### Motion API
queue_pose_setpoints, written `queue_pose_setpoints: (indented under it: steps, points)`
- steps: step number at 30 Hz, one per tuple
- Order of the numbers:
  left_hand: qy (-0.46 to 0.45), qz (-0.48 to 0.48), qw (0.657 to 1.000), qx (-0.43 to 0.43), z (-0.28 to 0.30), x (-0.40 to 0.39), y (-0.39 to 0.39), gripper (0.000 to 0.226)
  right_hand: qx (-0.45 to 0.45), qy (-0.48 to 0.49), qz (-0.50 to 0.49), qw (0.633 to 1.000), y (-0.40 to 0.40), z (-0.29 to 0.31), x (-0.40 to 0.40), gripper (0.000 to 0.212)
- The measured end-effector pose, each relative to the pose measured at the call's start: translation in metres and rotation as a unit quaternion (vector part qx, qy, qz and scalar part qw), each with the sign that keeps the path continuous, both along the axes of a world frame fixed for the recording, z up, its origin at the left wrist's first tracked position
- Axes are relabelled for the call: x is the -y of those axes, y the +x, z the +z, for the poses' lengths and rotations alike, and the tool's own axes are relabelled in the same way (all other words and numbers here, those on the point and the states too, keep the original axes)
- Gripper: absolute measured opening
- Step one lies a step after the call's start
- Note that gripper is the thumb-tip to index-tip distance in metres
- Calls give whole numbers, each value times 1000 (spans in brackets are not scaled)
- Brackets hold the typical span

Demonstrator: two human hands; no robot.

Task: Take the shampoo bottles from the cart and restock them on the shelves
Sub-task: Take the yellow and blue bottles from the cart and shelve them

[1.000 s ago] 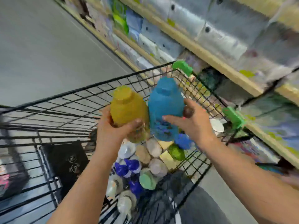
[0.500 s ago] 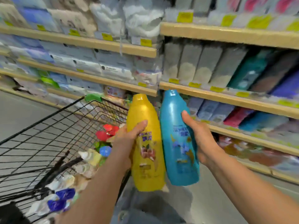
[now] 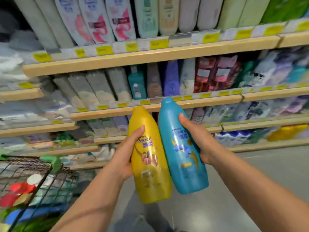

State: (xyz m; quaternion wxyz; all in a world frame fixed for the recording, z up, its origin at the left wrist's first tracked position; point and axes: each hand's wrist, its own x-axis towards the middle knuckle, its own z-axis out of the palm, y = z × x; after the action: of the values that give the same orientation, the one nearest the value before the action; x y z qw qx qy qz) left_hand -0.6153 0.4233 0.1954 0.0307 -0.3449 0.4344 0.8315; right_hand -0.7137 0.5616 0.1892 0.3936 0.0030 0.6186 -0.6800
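Bare forearms, no sleeves visible; trousers below look grey, blurred.

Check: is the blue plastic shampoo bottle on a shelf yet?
No. The blue plastic shampoo bottle is gripped in the right hand, cap up, short of the shelves.

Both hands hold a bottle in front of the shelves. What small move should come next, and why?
Probably lift the blue shampoo bottle in the right hand toward the shelf just above its cap: both bottles are already out of the cart, and that one is nearer the shelf.
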Motion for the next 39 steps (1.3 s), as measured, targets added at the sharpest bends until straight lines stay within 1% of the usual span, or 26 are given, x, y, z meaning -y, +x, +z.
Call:
queue_pose_setpoints:
  steps: [2,5,7,8,9,11,12,14,16,18,20,22,25,29,30,31,33,36,39]
  points:
    - [3,-37,999,-1,3,-15,-25,35,-16,2,-17,1000,-17,6,-21,47]
    - [-13,-72,997,-20,14,-32,-63,34,-30,-15,-29,999,-41,19,-48,28]
    - [-36,-93,994,-40,23,-40,-91,40,-51,-14,-42,998,-59,31,-62,24]
    - [-46,-107,992,-53,30,-45,-109,42,-67,-13,-52,996,-72,38,-69,26]
    - [-56,-119,989,-70,34,-49,-126,37,-87,-11,-64,994,-86,42,-75,31]
    - [-71,-135,982,-108,46,-58,-159,21,-128,-5,-84,988,-114,53,-86,48]
    - [-77,-148,978,-127,52,-62,-176,21,-146,-5,-96,985,-129,59,-90,55]
    - [-95,-170,969,-155,62,-68,-210,34,-169,-6,-117,979,-157,71,-97,64]
    - [-98,-182,962,-179,74,-73,-240,36,-189,-8,-133,973,-184,83,-102,63]
    - [-99,-193,957,-194,87,-79,-272,36,-206,-17,-150,967,-212,97,-109,53]
    - [-107,-195,952,-211,99,-83,-293,40,-220,-22,-164,961,-230,108,-114,46]
    - [-123,-194,944,-237,110,-89,-317,47,-241,-37,-181,953,-249,118,-119,49]
    - [-146,-187,933,-269,130,-99,-344,47,-267,-72,-184,943,-273,134,-128,46]
    - [-169,-182,918,-309,150,-111,-366,45,-300,-112,-180,930,-298,149,-142,52]
    - [-183,-176,913,-319,154,-116,-371,48,-309,-122,-180,926,-305,152,-147,53]
    - [-195,-164,909,-329,156,-123,-376,48,-319,-129,-182,921,-312,154,-154,49]
    - [-212,-134,902,-352,163,-140,-387,42,-342,-133,-186,912,-326,159,-169,39]
    - [-236,-109,885,-386,169,-170,-401,43,-375,-144,-173,899,-349,165,-198,40]
    - [-250,-73,880,-397,178,-207,-419,45,-405,-160,-149,888,-375,177,-232,42]
